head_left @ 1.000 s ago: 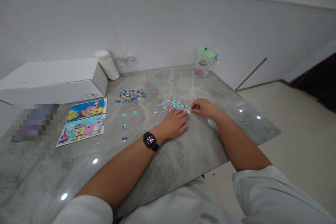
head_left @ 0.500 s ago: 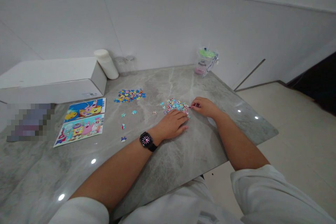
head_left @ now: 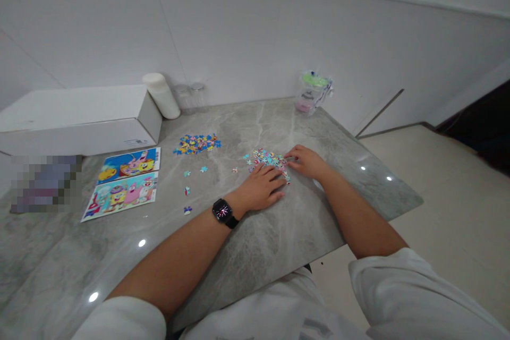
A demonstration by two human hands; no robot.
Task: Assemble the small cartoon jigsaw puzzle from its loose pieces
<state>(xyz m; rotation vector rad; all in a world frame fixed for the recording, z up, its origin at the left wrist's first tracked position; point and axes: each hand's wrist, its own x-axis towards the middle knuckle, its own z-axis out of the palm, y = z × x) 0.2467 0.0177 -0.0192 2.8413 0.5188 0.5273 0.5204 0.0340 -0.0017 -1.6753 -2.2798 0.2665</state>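
A pile of small light-coloured jigsaw puzzle pieces (head_left: pixel 269 158) lies on the grey marbled table (head_left: pixel 255 122). My left hand (head_left: pixel 263 187) rests palm down at the near side of this pile, fingers spread and covering some pieces. At the pile's right edge is my right hand (head_left: pixel 303 161); its bent fingertips touch the pieces, with the fingers slightly apart and no piece visible in their grip. Several loose pieces lie to the left, among them a turquoise piece (head_left: pixel 204 169) and a dark blue piece (head_left: pixel 187 211).
Farther back lies a second pile of blue and yellow pieces (head_left: pixel 197 143). Cartoon picture sheets (head_left: pixel 123 196) lie at left, before a white box (head_left: pixel 71 135). A white bottle (head_left: pixel 161 96), glasses (head_left: pixel 190 100) and a bagged green-lidded cup (head_left: pixel 313 93) stand along the wall.
My right hand has moved slightly left, its fingertips now at the pile's edge; the small reddish piece at them before no longer shows there. My left hand has hardly moved.
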